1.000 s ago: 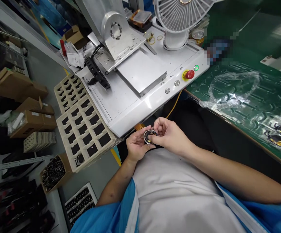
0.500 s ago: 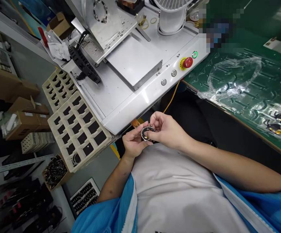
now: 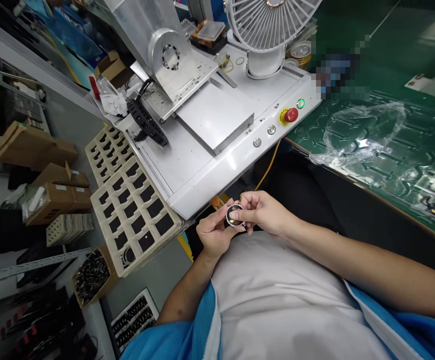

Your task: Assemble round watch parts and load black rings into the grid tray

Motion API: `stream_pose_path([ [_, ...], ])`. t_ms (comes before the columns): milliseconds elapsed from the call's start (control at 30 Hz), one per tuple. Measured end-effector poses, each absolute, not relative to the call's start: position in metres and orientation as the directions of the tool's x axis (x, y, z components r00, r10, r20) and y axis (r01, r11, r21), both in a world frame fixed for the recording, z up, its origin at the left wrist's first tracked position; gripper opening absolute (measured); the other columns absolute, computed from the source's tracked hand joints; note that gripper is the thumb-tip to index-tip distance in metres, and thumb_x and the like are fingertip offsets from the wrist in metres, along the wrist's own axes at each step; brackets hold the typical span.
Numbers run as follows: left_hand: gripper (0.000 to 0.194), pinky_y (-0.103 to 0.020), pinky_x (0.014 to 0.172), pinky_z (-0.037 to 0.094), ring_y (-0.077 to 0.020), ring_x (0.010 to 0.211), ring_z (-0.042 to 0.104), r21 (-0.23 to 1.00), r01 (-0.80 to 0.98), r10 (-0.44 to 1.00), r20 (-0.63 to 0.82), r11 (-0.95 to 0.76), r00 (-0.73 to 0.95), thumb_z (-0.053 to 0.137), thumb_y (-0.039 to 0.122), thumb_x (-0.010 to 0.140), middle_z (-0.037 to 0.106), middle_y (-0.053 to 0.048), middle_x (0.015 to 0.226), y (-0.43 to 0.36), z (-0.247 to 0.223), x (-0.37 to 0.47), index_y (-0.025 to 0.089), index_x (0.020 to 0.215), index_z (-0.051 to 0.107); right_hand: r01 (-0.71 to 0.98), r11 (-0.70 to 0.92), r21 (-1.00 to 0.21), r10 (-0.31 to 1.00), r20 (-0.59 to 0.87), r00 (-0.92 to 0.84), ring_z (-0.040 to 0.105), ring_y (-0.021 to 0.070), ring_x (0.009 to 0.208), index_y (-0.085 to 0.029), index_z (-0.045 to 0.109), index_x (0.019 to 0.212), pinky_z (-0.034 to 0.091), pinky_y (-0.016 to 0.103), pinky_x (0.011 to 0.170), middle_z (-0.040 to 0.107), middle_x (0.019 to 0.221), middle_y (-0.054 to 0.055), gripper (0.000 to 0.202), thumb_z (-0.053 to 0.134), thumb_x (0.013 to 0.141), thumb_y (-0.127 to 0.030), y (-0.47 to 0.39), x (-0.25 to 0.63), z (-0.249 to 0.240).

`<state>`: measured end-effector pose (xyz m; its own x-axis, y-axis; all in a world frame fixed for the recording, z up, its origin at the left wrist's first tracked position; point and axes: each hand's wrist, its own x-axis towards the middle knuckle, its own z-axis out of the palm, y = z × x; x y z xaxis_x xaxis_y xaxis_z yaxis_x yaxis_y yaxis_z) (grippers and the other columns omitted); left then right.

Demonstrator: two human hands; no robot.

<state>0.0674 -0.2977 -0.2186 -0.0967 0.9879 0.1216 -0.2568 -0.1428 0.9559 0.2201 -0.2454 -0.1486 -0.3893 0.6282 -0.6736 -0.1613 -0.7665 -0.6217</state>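
In front of my torso, both hands hold a round watch case [image 3: 234, 208] with a silvery rim, a dark inside and small gold-coloured bits. My left hand [image 3: 212, 234] grips its rim from the left, fingers closed around the edge. From the right, my right hand [image 3: 265, 213] holds it too, with the thumb lying across its face and the other fingers curled. The thumb covers part of the inside. A similar round case [image 3: 128, 256] lies in the lowest pocket of a cream moulded tray [image 3: 116, 215] to the left.
Ahead stands a white machine bed [image 3: 217, 182] with a red emergency button [image 3: 290, 115] and a metal fixture [image 3: 172, 75]. A white fan [image 3: 266, 62] is behind. On the right, a green table [image 3: 390, 165] bears plastic film and round parts. Cartons [image 3: 57, 202] stand at left.
The view has shifted, so the scene sits lower and more of the fan shows. My right thumb now lies further across the watch case. Both hands keep their hold.
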Motion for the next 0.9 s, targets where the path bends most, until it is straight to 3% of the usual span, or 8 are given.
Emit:
stream_pose_path([
  [200, 0.060, -0.042, 0.095, 0.068, -0.0288, 0.107, 0.078, 0.978, -0.086, 0.970, 0.172, -0.188, -0.172, 0.097, 0.025, 0.070, 0.079, -0.007, 0.121, -0.297, -0.215, 0.067, 0.033, 0.125, 0.076, -0.269, -0.781, -0.564, 0.624, -0.695, -0.356, 0.058, 0.0110, 0.045, -0.020, 0.047, 0.063, 0.049, 0.019, 0.035, 0.063, 0.054, -0.003, 0.068, 0.102, 0.044, -0.053, -0.244, 0.210, -0.148],
  [400, 0.048, -0.036, 0.099, 0.065, -0.0250, 0.113, 0.077, 0.964, -0.235, 0.953, 0.052, -0.127, -0.300, 0.090, 0.022, 0.080, 0.079, -0.006, 0.124, -0.290, -0.214, 0.069, 0.031, 0.125, 0.077, -0.069, -0.764, -0.642, 0.617, -0.696, -0.367, 0.059, 0.0105, 0.050, -0.016, 0.062, 0.074, 0.047, 0.017, 0.034, 0.066, 0.059, 0.000, 0.063, 0.102, 0.045, -0.054, -0.221, 0.208, -0.155],
  [467, 0.044, -0.039, 0.102, 0.064, -0.0263, 0.115, 0.076, 0.947, -0.304, 0.955, 0.008, -0.102, -0.295, 0.088, 0.027, 0.083, 0.079, -0.008, 0.125, -0.286, -0.210, 0.066, 0.029, 0.126, 0.077, -0.034, -0.703, -0.710, 0.691, -0.671, -0.268, 0.060, 0.0110, 0.049, -0.016, 0.064, 0.082, 0.047, 0.017, 0.034, 0.066, 0.062, -0.001, 0.061, 0.103, 0.050, -0.050, -0.199, 0.217, -0.153],
  [533, 0.041, -0.045, 0.104, 0.063, -0.0293, 0.114, 0.076, 0.927, -0.372, 0.972, -0.040, -0.050, -0.230, 0.086, 0.033, 0.086, 0.078, -0.010, 0.126, -0.283, -0.204, 0.063, 0.028, 0.126, 0.076, -0.059, -0.616, -0.785, 0.787, -0.613, -0.062, 0.056, 0.0096, 0.044, -0.018, 0.061, 0.085, 0.045, 0.018, 0.032, 0.065, 0.062, -0.002, 0.054, 0.099, 0.062, -0.048, -0.171, 0.230, -0.148],
  [633, 0.037, -0.045, 0.092, 0.068, -0.0296, 0.105, 0.079, 0.900, -0.436, 0.993, -0.070, 0.024, -0.091, 0.084, 0.033, 0.088, 0.078, -0.010, 0.124, -0.280, -0.196, 0.059, 0.029, 0.124, 0.076, -0.073, -0.520, -0.851, 0.832, -0.524, 0.181, 0.047, 0.0085, 0.037, -0.021, 0.054, 0.083, 0.041, 0.020, 0.030, 0.059, 0.055, -0.004, 0.041, 0.089, 0.081, -0.042, -0.124, 0.250, -0.140],
  [767, 0.054, -0.030, 0.078, 0.069, -0.0216, 0.093, 0.081, 0.921, -0.390, 1.000, 0.005, -0.014, -0.023, 0.092, 0.021, 0.077, 0.079, -0.008, 0.121, -0.276, -0.192, 0.058, 0.031, 0.128, 0.076, -0.045, -0.511, -0.858, 0.836, -0.508, 0.209, 0.039, 0.0074, 0.035, -0.020, 0.051, 0.070, 0.033, 0.020, 0.030, 0.050, 0.049, -0.005, 0.035, 0.079, 0.090, -0.026, -0.084, 0.262, -0.136],
  [900, 0.066, -0.032, 0.091, 0.068, -0.0243, 0.106, 0.079, 0.964, -0.239, 0.991, 0.095, -0.115, -0.092, 0.095, 0.015, 0.070, 0.080, -0.014, 0.120, -0.277, -0.192, 0.061, 0.023, 0.132, 0.074, -0.059, -0.428, -0.902, 0.885, -0.431, 0.174, 0.038, 0.0059, 0.036, -0.020, 0.049, 0.063, 0.031, 0.020, 0.034, 0.048, 0.048, -0.005, 0.040, 0.081, 0.086, -0.024, -0.096, 0.259, -0.133],
])
